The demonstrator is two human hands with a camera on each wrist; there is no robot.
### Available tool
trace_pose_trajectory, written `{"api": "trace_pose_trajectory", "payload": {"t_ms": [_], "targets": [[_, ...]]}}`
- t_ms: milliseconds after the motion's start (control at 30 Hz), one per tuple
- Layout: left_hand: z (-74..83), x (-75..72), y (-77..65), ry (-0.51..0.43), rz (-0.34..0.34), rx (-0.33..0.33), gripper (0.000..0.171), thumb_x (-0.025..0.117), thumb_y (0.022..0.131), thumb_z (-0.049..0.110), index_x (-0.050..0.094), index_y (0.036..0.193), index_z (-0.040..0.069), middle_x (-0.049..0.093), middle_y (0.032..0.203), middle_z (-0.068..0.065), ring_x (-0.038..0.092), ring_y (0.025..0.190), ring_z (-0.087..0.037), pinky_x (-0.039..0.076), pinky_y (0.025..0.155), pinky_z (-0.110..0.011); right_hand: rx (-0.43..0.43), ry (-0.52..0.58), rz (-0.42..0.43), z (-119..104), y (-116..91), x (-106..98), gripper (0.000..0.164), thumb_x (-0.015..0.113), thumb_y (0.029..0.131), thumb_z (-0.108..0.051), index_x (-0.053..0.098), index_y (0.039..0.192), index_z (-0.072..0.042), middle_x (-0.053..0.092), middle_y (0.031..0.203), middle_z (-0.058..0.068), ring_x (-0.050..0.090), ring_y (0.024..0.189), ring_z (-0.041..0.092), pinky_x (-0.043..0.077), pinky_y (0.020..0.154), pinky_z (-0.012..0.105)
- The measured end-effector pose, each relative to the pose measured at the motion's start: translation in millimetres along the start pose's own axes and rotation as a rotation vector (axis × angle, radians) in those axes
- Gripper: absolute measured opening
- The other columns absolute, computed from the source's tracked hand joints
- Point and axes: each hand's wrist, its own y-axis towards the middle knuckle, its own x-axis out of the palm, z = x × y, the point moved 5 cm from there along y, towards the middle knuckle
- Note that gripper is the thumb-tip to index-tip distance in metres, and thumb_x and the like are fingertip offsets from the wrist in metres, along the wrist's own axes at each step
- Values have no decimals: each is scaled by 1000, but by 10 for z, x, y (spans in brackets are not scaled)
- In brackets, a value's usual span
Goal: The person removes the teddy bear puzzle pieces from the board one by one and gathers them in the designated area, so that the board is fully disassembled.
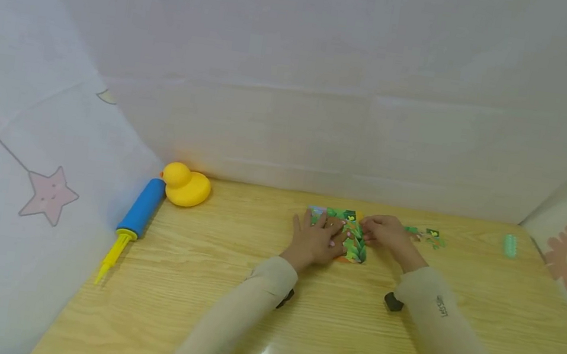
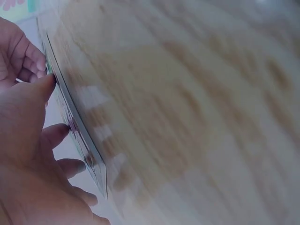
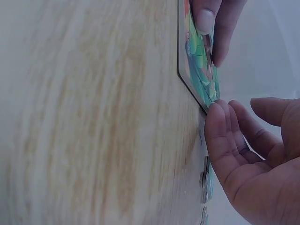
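Observation:
A colourful jigsaw puzzle board (image 1: 357, 251), mostly green, lies flat on the table. My left hand (image 1: 314, 242) rests on it with fingers spread; in the left wrist view its fingertips (image 2: 70, 167) press the board's face. At the board's right edge is my right hand (image 1: 388, 232). The right wrist view shows this hand's bent fingers (image 3: 220, 136) touching the corner of the board (image 3: 199, 93), its thumb held apart from them. No piece can be made out in the right hand. Loose puzzle pieces (image 1: 434, 238) lie just right of that hand.
A yellow toy duck (image 1: 188, 187) and a blue hand pump (image 1: 142, 206) with a yellow nozzle lie at the table's left. Far right sits a small mint-green object (image 1: 510, 246). A pale cloth wall (image 1: 289, 136) stands behind the wooden table (image 1: 337, 339).

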Motion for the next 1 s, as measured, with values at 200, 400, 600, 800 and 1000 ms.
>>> {"api": "trace_pose_trajectory", "payload": {"t_ms": [200,400,600,800,1000], "targets": [[-5,5,9,4,-13,-6,68,43,97,72,29,158,45,23,170,0,11,158,-40,13,121,-71,11,-17,-9,15,18,13,45,49,108,-24,55,140,8,63,122,21,68,96,18,61,88,30],[-24,23,12,-12,-40,-21,70,42,96,74,25,158,48,18,171,2,5,158,-43,12,120,-73,15,-65,-6,49,51,16,44,48,108,-24,57,138,7,66,118,20,69,89,13,61,82,27],[-14,14,-19,-38,-51,-48,70,43,95,74,24,158,50,16,172,1,1,157,-47,7,119,-75,-4,-115,-6,20,44,31,44,48,108,-25,59,135,7,64,120,23,70,93,18,62,83,30],[12,-46,-44,-42,-60,-62,69,45,96,72,25,158,49,17,172,0,5,157,-45,8,120,-73,-16,-161,-13,-42,9,43,43,47,108,-23,59,134,9,63,123,26,71,100,24,61,86,33],[16,-72,-49,-27,-47,-76,73,51,92,74,29,156,49,21,171,1,10,157,-44,15,120,-71,-38,-258,10,-57,4,43,42,48,106,-23,64,128,9,69,114,22,74,92,20,62,82,32]]}}
